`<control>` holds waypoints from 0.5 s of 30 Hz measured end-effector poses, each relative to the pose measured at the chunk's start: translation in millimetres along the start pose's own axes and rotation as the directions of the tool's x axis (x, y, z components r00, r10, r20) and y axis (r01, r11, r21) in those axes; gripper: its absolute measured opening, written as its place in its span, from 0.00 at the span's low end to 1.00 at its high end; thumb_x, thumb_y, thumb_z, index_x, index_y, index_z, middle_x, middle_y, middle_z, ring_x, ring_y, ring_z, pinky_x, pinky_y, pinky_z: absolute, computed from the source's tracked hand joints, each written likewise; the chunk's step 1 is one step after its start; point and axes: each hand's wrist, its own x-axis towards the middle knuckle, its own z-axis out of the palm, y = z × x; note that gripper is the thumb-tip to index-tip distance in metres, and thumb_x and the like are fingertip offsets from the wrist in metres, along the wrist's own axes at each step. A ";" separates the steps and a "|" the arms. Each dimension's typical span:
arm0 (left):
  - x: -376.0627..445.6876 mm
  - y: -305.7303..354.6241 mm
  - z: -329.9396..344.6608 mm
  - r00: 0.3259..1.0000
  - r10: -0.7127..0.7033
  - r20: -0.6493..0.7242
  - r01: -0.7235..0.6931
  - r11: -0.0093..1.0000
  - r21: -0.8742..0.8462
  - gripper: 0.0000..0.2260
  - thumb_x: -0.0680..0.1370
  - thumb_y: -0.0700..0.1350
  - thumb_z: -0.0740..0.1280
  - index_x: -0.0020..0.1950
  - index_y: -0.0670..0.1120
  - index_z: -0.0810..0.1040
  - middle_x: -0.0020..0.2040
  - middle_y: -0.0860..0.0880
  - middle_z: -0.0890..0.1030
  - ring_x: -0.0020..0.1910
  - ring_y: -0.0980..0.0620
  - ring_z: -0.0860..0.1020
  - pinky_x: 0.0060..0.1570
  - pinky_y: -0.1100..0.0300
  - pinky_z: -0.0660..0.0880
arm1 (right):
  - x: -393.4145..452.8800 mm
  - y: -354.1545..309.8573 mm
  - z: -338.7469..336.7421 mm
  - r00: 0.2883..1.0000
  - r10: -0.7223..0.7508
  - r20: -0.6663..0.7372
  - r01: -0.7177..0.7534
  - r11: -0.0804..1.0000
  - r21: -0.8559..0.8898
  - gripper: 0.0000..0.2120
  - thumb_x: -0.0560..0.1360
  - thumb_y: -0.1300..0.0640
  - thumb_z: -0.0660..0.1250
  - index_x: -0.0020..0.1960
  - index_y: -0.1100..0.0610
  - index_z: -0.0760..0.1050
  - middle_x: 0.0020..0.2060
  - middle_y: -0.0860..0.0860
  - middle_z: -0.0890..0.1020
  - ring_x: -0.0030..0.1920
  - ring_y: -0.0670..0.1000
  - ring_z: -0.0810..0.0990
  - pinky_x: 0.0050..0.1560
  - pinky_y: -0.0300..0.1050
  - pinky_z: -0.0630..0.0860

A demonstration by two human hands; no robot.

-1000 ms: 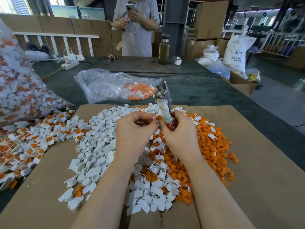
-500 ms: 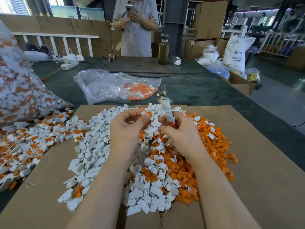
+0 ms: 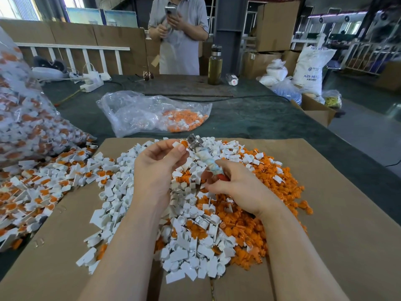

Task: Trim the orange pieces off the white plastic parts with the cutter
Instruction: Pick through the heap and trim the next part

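My left hand (image 3: 157,168) pinches a small white plastic part with an orange piece (image 3: 180,144) between thumb and fingers, held right at the metal jaws of the cutter (image 3: 200,153). My right hand (image 3: 236,187) grips the cutter's tape-wrapped, red-ended handles low down, its head tilted up and to the left. Below the hands lies a heap of trimmed white parts (image 3: 134,192) and a heap of cut-off orange pieces (image 3: 280,192) on a sheet of cardboard (image 3: 347,235).
Untrimmed white-and-orange parts (image 3: 32,192) spill from a big clear bag (image 3: 23,127) at the left. A second clear bag (image 3: 152,114) with orange pieces lies behind the cardboard. A person (image 3: 178,35) with a phone stands at the table's far side, beside a bottle (image 3: 214,66).
My hands have drawn apart and the cutter has tipped down and to the left. My left hand has raised the part up to the cutter's jaws.
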 end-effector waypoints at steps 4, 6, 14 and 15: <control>0.8 0.2 -1.8 0.999 0.017 0.032 -0.017 1.000 0.020 0.08 0.64 0.42 0.75 0.42 0.45 0.83 0.35 0.50 0.85 0.35 0.54 0.83 0.39 0.63 0.79 | -0.1 0.1 0.3 0.999 0.005 0.046 -0.004 1.000 -0.019 0.10 0.72 0.59 0.70 0.53 0.56 0.77 0.48 0.56 0.81 0.46 0.54 0.80 0.46 0.50 0.76; 1.1 0.5 -2.3 0.999 0.014 0.038 -0.015 1.000 0.026 0.09 0.64 0.42 0.75 0.42 0.45 0.82 0.35 0.51 0.84 0.35 0.54 0.83 0.40 0.63 0.79 | 0.6 0.7 0.7 0.998 -0.003 0.055 0.004 1.000 -0.019 0.09 0.72 0.60 0.70 0.53 0.57 0.78 0.45 0.56 0.81 0.40 0.49 0.78 0.40 0.44 0.73; 1.3 2.6 -1.8 1.000 0.004 0.031 -0.004 1.000 -0.002 0.05 0.69 0.36 0.73 0.43 0.43 0.81 0.34 0.51 0.84 0.34 0.55 0.81 0.39 0.63 0.79 | 3.7 1.8 8.1 0.999 -0.039 0.013 0.039 0.999 -0.033 0.14 0.72 0.65 0.65 0.40 0.46 0.78 0.36 0.41 0.80 0.32 0.37 0.76 0.31 0.30 0.69; 1.3 2.8 -1.8 1.000 0.003 0.025 -0.003 1.000 -0.007 0.05 0.69 0.36 0.72 0.43 0.43 0.81 0.34 0.51 0.84 0.34 0.55 0.81 0.39 0.63 0.79 | 4.2 1.9 9.2 0.999 -0.042 0.012 0.043 0.998 -0.040 0.14 0.72 0.65 0.65 0.40 0.45 0.77 0.38 0.42 0.81 0.32 0.37 0.76 0.32 0.31 0.69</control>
